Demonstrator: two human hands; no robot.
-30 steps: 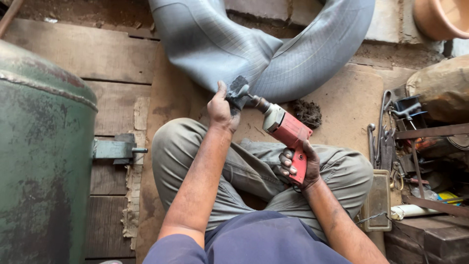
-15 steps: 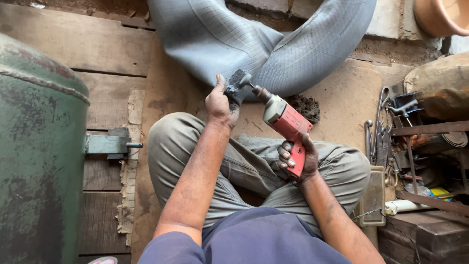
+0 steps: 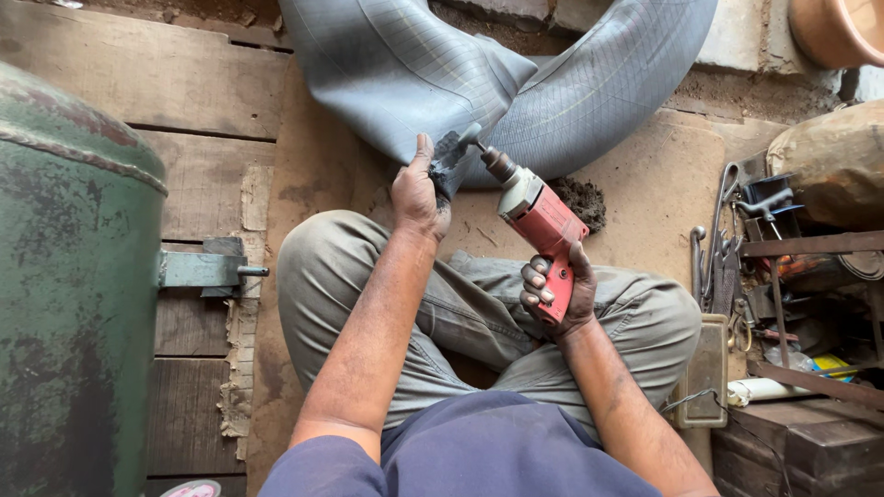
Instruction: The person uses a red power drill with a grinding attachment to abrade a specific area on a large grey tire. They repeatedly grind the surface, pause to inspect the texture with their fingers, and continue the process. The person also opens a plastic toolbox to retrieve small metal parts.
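Note:
I sit cross-legged on a wooden floor. A large grey rubber inner tube (image 3: 516,83) lies curved in front of my knees. My left hand (image 3: 416,191) pinches a fold of the tube's edge and holds it up. My right hand (image 3: 556,289) grips the handle of a red and grey power drill (image 3: 539,221). The drill's tip (image 3: 479,147) points up and left and touches the pinched fold just beside my left thumb.
A big green metal tank (image 3: 74,294) with a side bracket (image 3: 207,270) fills the left. Metal tools and scrap (image 3: 783,267) crowd the right. A clay pot (image 3: 838,28) sits at the top right. A small dark dust pile (image 3: 580,198) lies behind the drill.
The view shifted slightly. Both hands stay on the tube fold and the drill, with the drill tip held at the same spot.

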